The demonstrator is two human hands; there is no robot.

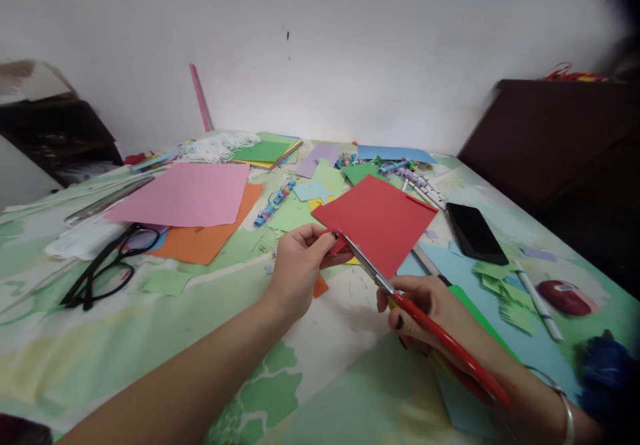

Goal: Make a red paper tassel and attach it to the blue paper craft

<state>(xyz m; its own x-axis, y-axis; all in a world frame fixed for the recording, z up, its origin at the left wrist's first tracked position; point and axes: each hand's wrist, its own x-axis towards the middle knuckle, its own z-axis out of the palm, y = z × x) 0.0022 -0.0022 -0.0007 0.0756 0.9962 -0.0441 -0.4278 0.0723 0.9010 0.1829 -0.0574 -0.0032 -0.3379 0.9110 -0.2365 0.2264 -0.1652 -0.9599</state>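
My left hand (299, 268) is closed in a pinch on a small piece of red paper (340, 244). Behind it lies a large red sheet (380, 215); whether the two are joined I cannot tell. Wrapped in my right hand (423, 302) is a pair of scissors (445, 335) with long red handles. Their metal blades point up and left, with the tips at the small red piece beside my left thumb. The blades look nearly together. My fingers partly hide the handle loops.
Pink paper (187, 195), orange paper (205, 232) and black eyeglasses (113, 265) lie left. On the right are a phone (475, 232), a white marker (540, 302), fringed green scraps (510, 298) and a green-handled tool (480, 322). White string (220, 146) is piled at the back.
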